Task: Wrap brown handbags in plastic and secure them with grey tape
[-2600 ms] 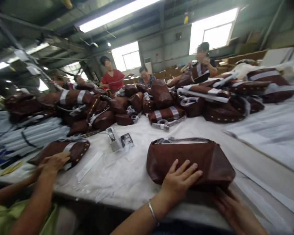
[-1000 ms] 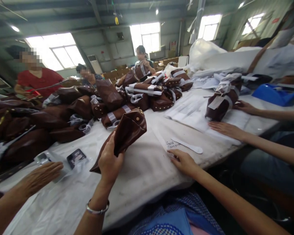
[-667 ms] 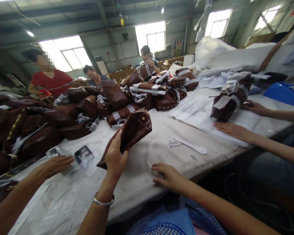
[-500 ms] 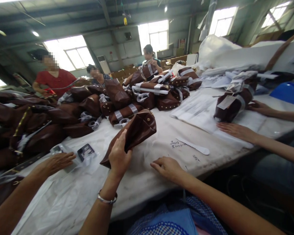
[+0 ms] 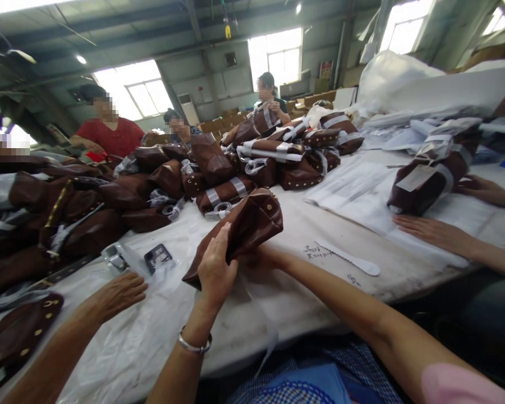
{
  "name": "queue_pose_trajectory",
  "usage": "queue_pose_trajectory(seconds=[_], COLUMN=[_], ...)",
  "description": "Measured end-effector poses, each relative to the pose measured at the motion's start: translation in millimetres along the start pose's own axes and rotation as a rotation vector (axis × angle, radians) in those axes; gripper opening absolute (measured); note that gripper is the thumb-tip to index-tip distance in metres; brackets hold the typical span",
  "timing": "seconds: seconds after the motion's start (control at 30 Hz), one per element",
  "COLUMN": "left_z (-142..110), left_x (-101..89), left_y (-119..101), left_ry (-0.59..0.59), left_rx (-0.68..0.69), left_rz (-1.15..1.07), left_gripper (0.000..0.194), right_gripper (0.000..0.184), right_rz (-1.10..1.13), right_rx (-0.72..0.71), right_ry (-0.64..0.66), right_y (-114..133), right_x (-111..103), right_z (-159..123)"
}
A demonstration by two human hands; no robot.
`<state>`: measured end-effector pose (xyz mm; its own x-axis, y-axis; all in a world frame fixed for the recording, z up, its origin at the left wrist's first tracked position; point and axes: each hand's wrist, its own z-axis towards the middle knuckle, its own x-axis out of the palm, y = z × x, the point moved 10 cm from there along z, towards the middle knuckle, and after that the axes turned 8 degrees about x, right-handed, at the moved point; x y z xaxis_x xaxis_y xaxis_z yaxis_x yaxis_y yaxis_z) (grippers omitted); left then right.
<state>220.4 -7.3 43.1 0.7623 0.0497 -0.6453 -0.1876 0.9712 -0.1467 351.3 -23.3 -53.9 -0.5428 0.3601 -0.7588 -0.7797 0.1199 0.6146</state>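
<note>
My left hand (image 5: 216,270), a silver bracelet on its wrist, is closed on the near end of a dark brown studded bag (image 5: 252,221) and holds it tilted above the white-covered table (image 5: 315,221). My right hand (image 5: 264,256) reaches in under the bag from the right. Its fingers are hidden behind the bag. A thin clear plastic film (image 5: 268,336) hangs over the table's near edge below my hands.
A heap of brown bags with white bands (image 5: 219,163) fills the table's far side. Small packets (image 5: 157,258) lie left of my hands, beside another person's hand (image 5: 120,292). A white flat tool (image 5: 349,261) lies to the right. Another person's hands (image 5: 429,233) hold a wrapped bag (image 5: 433,174). Seated people work behind the heap.
My left hand lifted the brown bag off the table and keeps it raised. My right hand moved from the table surface on the right to under the bag.
</note>
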Motion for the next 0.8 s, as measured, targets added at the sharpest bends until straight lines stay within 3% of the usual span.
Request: queue_pose_trajectory(seconds=[0.1,0.2,0.27,0.37,0.47,0.63,0.8], left_z=[-1,-1,0,1,0,-2,-3], left_x=[3.6,5.0,5.1,6.3,8.1,7.5,7.9], left_y=[2,2,0,-3,-5,-4,-1], left_ry=[0.038,0.053,0.050,0.053,0.063,0.048,0.047], left_rx=[-0.015,-0.024,-0.015,-0.004,0.001,-0.003,-0.013], left_rz=[0.003,-0.002,-0.001,0.011,0.012,0.004,-0.007], left_gripper=[0.086,0.085,0.083,0.080,0.079,0.077,0.082], right_gripper=[0.055,0.038,0.032,0.039,0.039,0.030,0.025], right_rz=[0.044,0.059,0.065,-0.051,-0.180,-0.205,-0.208], right_rx=[0.040,0.181,0.245,0.298,0.332,0.351,0.392], right_ry=[-0.003,-0.046,-0.032,0.027,0.055,0.041,0.018], right_y=[-8,-16,-10,9,22,27,11], right_x=[-9,-11,-3,18,38,61,55], right_z=[-13,-54,-83,-107,-101,-71,-69])
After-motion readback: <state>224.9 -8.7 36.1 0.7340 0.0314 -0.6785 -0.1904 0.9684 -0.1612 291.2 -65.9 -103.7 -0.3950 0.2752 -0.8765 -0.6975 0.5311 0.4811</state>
